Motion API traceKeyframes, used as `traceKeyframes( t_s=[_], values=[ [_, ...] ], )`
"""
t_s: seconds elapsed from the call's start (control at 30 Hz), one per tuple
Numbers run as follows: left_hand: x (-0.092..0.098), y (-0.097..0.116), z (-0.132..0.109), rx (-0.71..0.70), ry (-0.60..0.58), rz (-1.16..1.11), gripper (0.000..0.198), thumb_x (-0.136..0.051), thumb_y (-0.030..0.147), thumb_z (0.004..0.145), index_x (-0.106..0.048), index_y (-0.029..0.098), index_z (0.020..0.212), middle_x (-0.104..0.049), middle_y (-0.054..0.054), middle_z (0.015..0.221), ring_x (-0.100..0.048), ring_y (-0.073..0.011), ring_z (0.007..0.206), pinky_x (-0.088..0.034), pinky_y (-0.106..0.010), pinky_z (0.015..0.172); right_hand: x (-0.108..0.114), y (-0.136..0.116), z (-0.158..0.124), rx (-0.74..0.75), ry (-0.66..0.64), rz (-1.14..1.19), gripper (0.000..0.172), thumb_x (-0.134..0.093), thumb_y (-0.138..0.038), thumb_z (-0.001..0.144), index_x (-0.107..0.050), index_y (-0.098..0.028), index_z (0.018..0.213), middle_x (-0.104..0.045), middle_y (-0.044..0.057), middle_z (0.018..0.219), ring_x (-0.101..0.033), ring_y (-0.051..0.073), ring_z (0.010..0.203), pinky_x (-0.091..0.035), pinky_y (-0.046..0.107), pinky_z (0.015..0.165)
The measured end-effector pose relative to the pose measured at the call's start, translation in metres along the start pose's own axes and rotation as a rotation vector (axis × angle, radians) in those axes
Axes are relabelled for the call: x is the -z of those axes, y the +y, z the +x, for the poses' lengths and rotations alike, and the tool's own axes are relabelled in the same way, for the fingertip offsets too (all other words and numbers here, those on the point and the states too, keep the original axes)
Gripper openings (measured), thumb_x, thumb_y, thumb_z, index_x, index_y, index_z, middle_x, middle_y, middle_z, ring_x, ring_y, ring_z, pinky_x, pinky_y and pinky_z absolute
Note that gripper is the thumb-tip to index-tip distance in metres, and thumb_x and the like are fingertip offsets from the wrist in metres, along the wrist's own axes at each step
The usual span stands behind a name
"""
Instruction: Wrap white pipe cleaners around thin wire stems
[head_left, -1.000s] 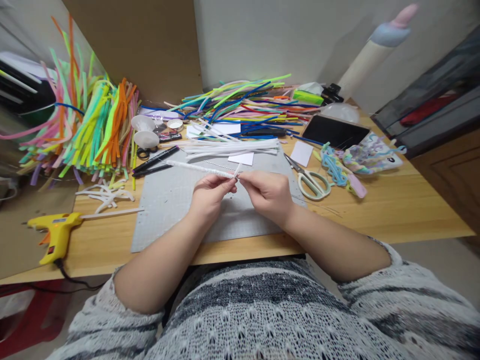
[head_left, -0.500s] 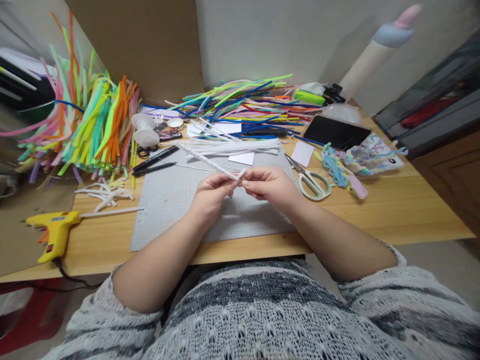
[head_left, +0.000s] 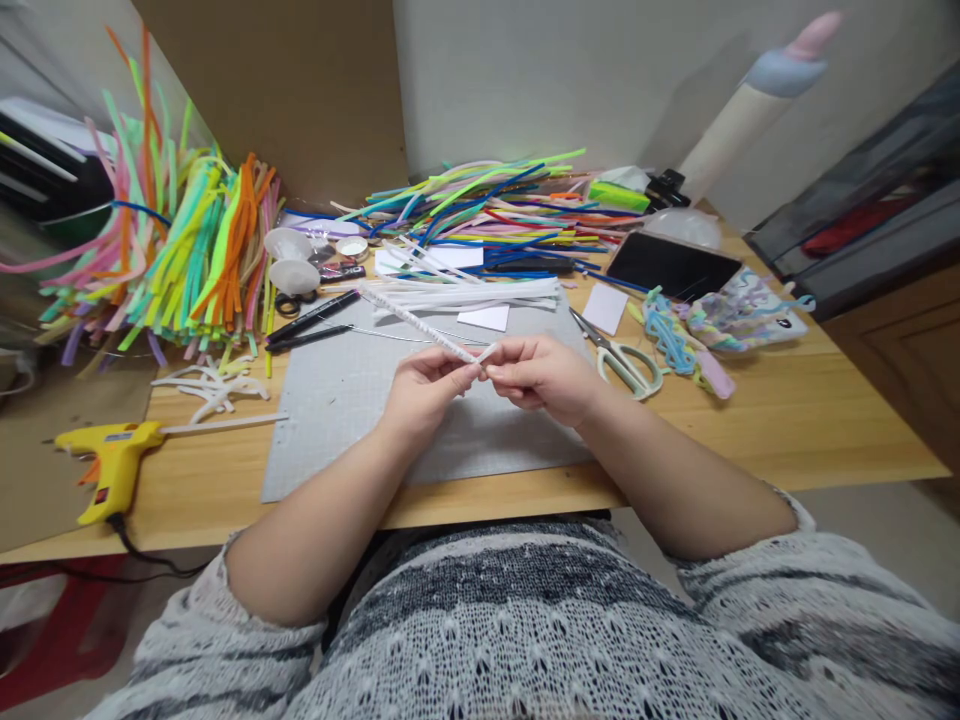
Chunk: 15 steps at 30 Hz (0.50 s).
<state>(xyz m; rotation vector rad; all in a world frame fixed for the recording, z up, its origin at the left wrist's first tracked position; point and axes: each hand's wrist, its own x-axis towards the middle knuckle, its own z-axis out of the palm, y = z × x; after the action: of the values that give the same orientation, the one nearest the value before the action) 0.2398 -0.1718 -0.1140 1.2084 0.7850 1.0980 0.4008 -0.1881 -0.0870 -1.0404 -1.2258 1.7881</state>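
Observation:
Above the grey cutting mat (head_left: 337,430), my left hand (head_left: 427,390) and my right hand (head_left: 544,375) meet fingertip to fingertip. Both pinch one end of a white pipe cleaner (head_left: 416,322), which looks twisted. Its long part slants up and left past my left fingers. A short white end pokes up between the two hands. The exact spot where the fingers grip is mostly hidden by the thumbs. Behind the hands, a bundle of white pipe cleaners (head_left: 517,292) lies across the mat's far edge.
Scissors (head_left: 626,365) lie right of my right hand. A yellow glue gun (head_left: 116,455) rests at left, near white pipe cleaner scraps (head_left: 214,385). Colourful pipe cleaners (head_left: 465,205) are heaped at the back, beside a phone (head_left: 671,265). Black pens (head_left: 315,320) touch the mat's left edge.
The pipe cleaner's long part has shifted slightly right, and its short end leans further right. My fingertips have turned slightly while staying together.

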Motion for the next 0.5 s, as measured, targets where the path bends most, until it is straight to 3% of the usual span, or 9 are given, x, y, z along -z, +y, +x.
traceKeyframes(
  t_s=[0.13, 0.27, 0.4, 0.5],
  values=[
    [0.0, 0.001, 0.0, 0.004, 0.089, 0.024, 0.013, -0.073, 0.03, 0.065, -0.068, 0.018, 0.066, -0.061, 0.0, 0.063, -0.048, -0.0088, 0.054, -0.038, -0.023, 0.054, -0.009, 0.005, -0.006, 0.297, 0.236, -0.523, 0.013, -0.053, -0.026, 0.08, -0.061, -0.016, 0.082, -0.051, -0.003, 0.056, -0.039, 0.007, 0.047, -0.031, 0.02, 0.047],
    [-0.001, 0.002, 0.001, 0.007, 0.107, -0.054, 0.015, -0.073, 0.03, 0.065, -0.067, 0.017, 0.07, -0.056, 0.002, 0.054, -0.047, -0.0077, 0.05, -0.038, -0.022, 0.051, -0.014, 0.01, -0.012, 0.508, 0.427, -1.019, 0.017, -0.048, -0.024, 0.086, -0.064, -0.018, 0.085, -0.064, 0.002, 0.074, -0.052, 0.011, 0.063, -0.036, 0.023, 0.06],
    [-0.001, 0.001, 0.002, 0.061, 0.061, -0.154, 0.019, -0.074, 0.029, 0.064, -0.069, 0.016, 0.078, -0.059, 0.001, 0.06, -0.05, -0.0079, 0.051, -0.04, -0.022, 0.051, -0.011, 0.013, -0.011, 0.611, 0.501, -1.274, 0.023, -0.044, -0.025, 0.089, -0.067, -0.021, 0.087, -0.068, 0.003, 0.082, -0.059, 0.015, 0.075, -0.037, 0.025, 0.066],
    [-0.002, 0.001, 0.003, 0.13, 0.059, -0.257, 0.021, -0.076, 0.028, 0.063, -0.069, 0.015, 0.077, -0.063, -0.001, 0.067, -0.052, -0.0076, 0.055, -0.041, -0.021, 0.053, -0.009, 0.014, -0.009, 0.641, 0.532, -1.314, 0.023, -0.044, -0.026, 0.09, -0.067, -0.021, 0.09, -0.069, 0.003, 0.084, -0.06, 0.015, 0.077, -0.037, 0.025, 0.067]
  ],
)
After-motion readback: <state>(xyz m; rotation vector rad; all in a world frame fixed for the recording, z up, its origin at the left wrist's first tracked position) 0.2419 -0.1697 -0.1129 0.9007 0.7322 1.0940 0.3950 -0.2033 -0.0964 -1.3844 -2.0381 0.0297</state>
